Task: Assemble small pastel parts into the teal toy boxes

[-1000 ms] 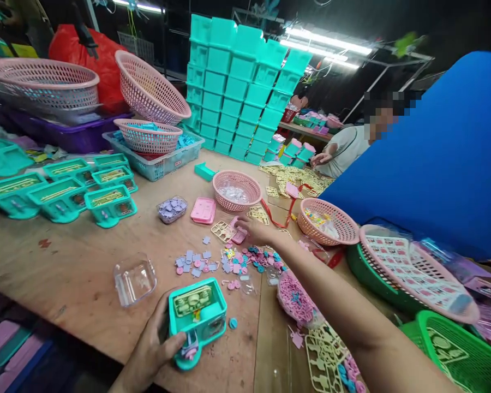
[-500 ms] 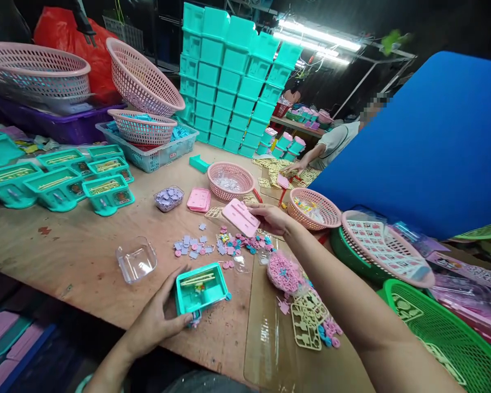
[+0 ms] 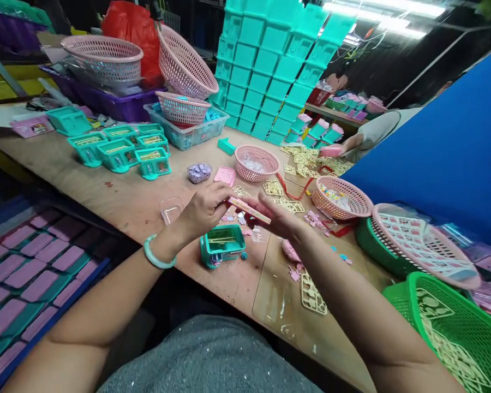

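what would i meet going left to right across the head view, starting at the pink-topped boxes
Pink-topped boxes → pale green bracelet → left hand → flat pink piece → right hand → pink basket with yellow pieces → printed sheets.

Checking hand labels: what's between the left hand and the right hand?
A flat pink piece, seen edge-on, between the left hand and the right hand. Head view.
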`<state>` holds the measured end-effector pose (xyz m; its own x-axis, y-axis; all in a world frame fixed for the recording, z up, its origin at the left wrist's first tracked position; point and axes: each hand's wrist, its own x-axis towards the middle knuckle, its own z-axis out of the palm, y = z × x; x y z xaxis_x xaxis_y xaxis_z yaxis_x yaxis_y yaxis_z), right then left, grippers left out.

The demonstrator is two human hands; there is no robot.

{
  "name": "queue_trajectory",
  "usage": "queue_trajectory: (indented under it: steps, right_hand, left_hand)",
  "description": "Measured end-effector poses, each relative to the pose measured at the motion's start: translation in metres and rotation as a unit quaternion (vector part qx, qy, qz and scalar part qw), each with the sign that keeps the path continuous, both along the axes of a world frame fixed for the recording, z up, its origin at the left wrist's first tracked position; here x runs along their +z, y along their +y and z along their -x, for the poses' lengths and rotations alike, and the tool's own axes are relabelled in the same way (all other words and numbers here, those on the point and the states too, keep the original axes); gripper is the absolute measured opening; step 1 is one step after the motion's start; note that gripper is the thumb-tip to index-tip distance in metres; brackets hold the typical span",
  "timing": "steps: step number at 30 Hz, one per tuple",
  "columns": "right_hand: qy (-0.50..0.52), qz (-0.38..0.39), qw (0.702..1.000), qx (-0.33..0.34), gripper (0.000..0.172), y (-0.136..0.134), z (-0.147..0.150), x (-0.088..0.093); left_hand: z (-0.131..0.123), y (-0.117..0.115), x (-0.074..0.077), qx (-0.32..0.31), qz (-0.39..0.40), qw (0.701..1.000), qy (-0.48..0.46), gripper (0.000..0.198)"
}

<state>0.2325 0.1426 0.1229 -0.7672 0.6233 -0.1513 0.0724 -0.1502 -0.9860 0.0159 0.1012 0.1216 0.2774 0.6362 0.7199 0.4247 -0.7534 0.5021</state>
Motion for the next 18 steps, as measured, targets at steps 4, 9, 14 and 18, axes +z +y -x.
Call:
queue_trajectory:
  steps: [4, 9, 14, 18]
  right_hand:
    - [-0.13, -0.246, 0.959, 0.055, 0.072, -0.001, -0.006, 0.015]
    - [-0.241, -0.41, 0.876, 0.078, 0.088, -0.011, -0.004, -0.011]
    - [-0.25, -0.422, 0.864, 0.114, 0.091, -0.021, 0.001, -0.037]
    - [-0.249, -0.4, 0.874, 0.119, 0.092, -0.019, 0.003, -0.045]
  left_hand:
    - [0.007, -0.022, -0.01, -0.001, 0.048, 0.999, -0.026, 0.03]
    - [0.02, -0.057, -0.066, 0.06, 0.309, 0.916, -0.248, 0.051]
    - [0.011, -0.073, -0.112, -0.019, 0.415, 0.816, -0.402, 0.064]
    - [0.002, -0.075, -0.116, -0.046, 0.406, 0.811, -0.418, 0.065]
